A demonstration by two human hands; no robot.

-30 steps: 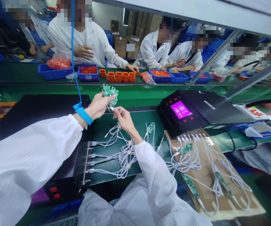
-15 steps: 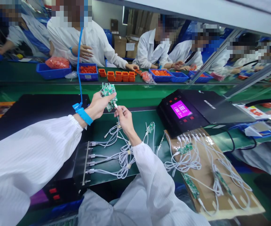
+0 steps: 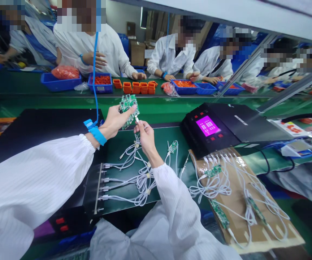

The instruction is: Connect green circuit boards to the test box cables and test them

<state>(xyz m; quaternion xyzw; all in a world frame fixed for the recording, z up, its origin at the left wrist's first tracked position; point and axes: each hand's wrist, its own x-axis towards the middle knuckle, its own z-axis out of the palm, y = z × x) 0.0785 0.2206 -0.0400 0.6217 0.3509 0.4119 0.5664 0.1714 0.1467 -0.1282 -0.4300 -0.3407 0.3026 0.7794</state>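
Observation:
My left hand (image 3: 116,121) is closed around several green circuit boards (image 3: 127,104), fanned out above the bench, with the thumb across their front. A blue strap (image 3: 98,135) circles that wrist. Just below the boards, my right hand (image 3: 146,135) pinches the white plug (image 3: 136,119) of a cable, its tip at the lower edge of one board. Whether the plug sits fully in the board I cannot tell. Beneath my hands lies a bundle of white cables (image 3: 145,180), joined to sockets on the black box (image 3: 88,195) at the left.
At the right stands a black tester (image 3: 212,130) with a magenta screen. Cardboard (image 3: 280,224) beside it carries cabled circuit boards (image 3: 219,213). Across the bench, co-workers handle orange parts near blue bins (image 3: 102,86). A blue cord (image 3: 95,72) rises from my left wrist.
Both hands have shifted slightly right with the boards and the plug. Across the bench, a co-worker's hand has drawn back from the orange parts.

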